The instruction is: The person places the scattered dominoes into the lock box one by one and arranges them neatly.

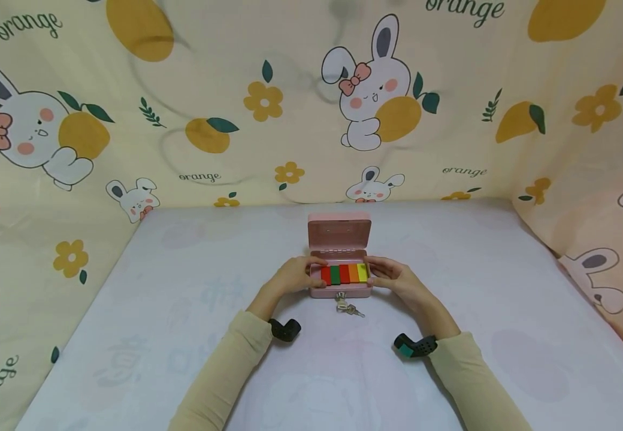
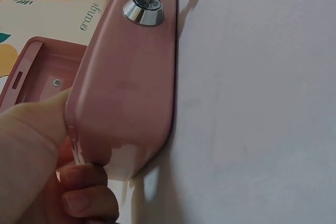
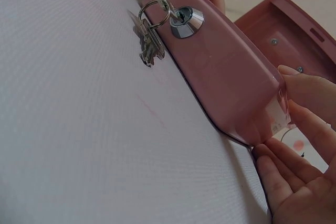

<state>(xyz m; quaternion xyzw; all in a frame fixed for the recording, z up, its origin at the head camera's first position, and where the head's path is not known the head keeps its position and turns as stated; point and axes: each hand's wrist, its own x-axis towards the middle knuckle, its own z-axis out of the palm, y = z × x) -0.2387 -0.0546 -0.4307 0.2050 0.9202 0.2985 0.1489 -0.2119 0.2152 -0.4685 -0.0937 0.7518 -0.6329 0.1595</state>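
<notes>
A small pink cash box (image 1: 326,293) stands on the white table with its lid (image 1: 339,233) raised at the back. Inside, several coloured blocks (image 1: 344,274) in red, green, orange and yellow lie side by side. My left hand (image 1: 294,275) pinches the box's left side, thumb over the rim and fingers along the outer wall. On the opposite side, my right hand (image 1: 402,281) holds the box with its thumb at the rim, other fingers against the outside and near the base. A key sits in the front lock (image 3: 187,23), and more keys (image 3: 150,44) hang from its ring.
White cloth covers the table (image 1: 311,371) around the box. A patterned curtain (image 1: 290,131) with rabbits and oranges rises behind and along both sides. Black wrist cameras (image 1: 286,330) are strapped to both wrists.
</notes>
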